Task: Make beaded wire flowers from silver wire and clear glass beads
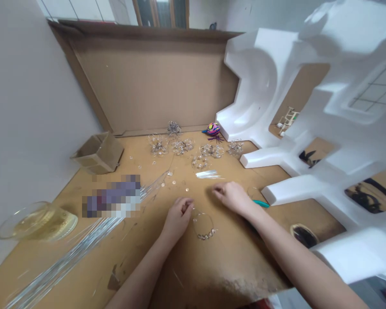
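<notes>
Two hands out over the cardboard worktop (167, 274), beaded wire ring (206, 235) btwn them, lying nr the L fingertips; clear beads bunched at its near edge. L hand (176, 216): fingers curled, tips together, can't tell if they pinch the wire. R hand (233, 197): thumb + fingers together too, just above/beyond the ring; can't tell if anything's in the pinch. Containers: clear cup (56, 221) far L, yellowish inside, can't tell if that's liq or tint. Small cardboard box (106, 154) behind it, open top, contents hidden from this angle. White foam piece (259, 159) along R side w/ several cutouts; a white rack (289, 120) and dark items (369, 199) show at them, unclear if inside or seen thru. Few loose beads (174, 183) fwd of L hand, short wires (207, 174) beyond, btwn both hands. Long wire bundle (67, 257) runs diag on L. More beaded rings (183, 146) in clumps at back, multicolour item (213, 128) next to them. Teal handle (261, 203) just R of R wrist.
</notes>
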Tool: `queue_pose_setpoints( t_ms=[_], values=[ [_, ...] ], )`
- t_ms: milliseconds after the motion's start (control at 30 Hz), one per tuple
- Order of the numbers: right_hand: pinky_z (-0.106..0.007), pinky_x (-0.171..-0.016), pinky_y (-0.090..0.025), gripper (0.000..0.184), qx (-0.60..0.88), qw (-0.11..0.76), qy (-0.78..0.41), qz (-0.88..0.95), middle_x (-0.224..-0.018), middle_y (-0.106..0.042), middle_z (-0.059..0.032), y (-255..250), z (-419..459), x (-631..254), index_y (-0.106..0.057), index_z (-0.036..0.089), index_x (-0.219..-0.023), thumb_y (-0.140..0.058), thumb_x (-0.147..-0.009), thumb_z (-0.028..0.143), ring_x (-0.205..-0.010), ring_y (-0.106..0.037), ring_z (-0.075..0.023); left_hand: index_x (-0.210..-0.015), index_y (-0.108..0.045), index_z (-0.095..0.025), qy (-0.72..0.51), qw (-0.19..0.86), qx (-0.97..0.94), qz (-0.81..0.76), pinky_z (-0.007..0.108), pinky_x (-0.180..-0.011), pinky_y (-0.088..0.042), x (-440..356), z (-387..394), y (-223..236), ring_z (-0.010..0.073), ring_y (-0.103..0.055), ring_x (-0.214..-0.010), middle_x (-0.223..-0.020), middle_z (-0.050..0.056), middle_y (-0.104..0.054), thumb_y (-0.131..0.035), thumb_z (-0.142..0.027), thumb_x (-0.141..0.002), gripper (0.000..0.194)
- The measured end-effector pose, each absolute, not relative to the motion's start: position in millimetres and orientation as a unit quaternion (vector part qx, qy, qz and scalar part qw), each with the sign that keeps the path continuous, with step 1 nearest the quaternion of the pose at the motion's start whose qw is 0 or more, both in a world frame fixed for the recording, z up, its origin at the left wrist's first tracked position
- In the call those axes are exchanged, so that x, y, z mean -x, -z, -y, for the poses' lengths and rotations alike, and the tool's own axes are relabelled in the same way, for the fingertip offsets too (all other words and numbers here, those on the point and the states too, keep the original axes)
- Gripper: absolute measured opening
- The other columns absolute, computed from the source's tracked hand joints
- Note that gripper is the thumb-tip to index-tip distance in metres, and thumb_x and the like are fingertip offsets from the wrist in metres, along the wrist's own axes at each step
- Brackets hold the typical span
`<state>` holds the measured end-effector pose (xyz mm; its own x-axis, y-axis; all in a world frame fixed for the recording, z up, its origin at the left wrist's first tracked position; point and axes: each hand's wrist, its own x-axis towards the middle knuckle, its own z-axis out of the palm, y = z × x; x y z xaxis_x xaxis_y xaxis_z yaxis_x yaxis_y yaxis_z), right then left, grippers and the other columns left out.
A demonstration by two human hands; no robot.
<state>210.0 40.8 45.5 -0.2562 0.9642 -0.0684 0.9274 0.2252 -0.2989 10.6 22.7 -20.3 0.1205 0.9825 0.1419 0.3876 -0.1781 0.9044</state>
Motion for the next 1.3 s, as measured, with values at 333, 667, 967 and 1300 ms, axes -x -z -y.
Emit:
queue_pose_setpoints(
  t_ms=[333,667,967,1300],
  values=[
    [-0.038,-0.079,-0.047,0.031,0.603,-0.136,0.027,0.786,-0.111,-0.054,-0.0097,-41.4,-105.2,-210.5,-0.052,0.013,-0.111,-0.051,-0.085,0.03,-0.094,-0.056,-0.019,-0.086,-0.061,-0.017,-0.423,0.325,-0.666,-0.521,0.025,-0.061,-0.039,-8.0,-24.2,20.6,0.0132,-0.05,-0.062,-0.08,0.003,-0.057,-0.047,-0.029,-0.078,0.02],
    [-0.038,-0.078,-0.048,0.03,0.57,-0.194,0.045,0.797,-0.111,-0.054,-0.0085,-36.6,-118.5,-219.2,-0.052,0.014,-0.111,-0.051,-0.086,0.031,-0.093,-0.056,-0.0186,-0.084,-0.061,-0.017,-0.416,0.33,-0.678,-0.508,0.024,-0.056,-0.036,-12.2,-18.3,21.6,0.0121,-0.046,-0.057,-0.077,0.003,-0.055,-0.044,-0.028,-0.08,0.02],
    [-0.039,-0.079,-0.047,0.031,0.577,-0.193,0.046,0.792,-0.112,-0.054,-0.0088,-40.0,-118.7,-210.5,-0.051,0.014,-0.112,-0.051,-0.086,0.031,-0.094,-0.056,-0.019,-0.084,-0.061,-0.017,-0.412,0.324,-0.688,-0.501,0.025,-0.057,-0.037,-13.5,-18.6,28.2,0.0125,-0.046,-0.057,-0.074,0.002,-0.053,-0.044,-0.03,-0.081,0.022],
    [-0.039,-0.078,-0.048,0.031,0.568,-0.197,-0.051,0.797,-0.111,-0.054,-0.0084,-53.4,-121.2,-209.9,-0.052,0.014,-0.111,-0.051,-0.086,0.031,-0.093,-0.056,-0.0188,-0.081,-0.062,-0.018,-0.408,0.321,-0.685,-0.51,0.026,-0.059,-0.04,-13.1,-22.3,33.0,0.0145,-0.051,-0.061,-0.075,0.003,-0.058,-0.046,-0.032,-0.079,0.022]
  ],
)
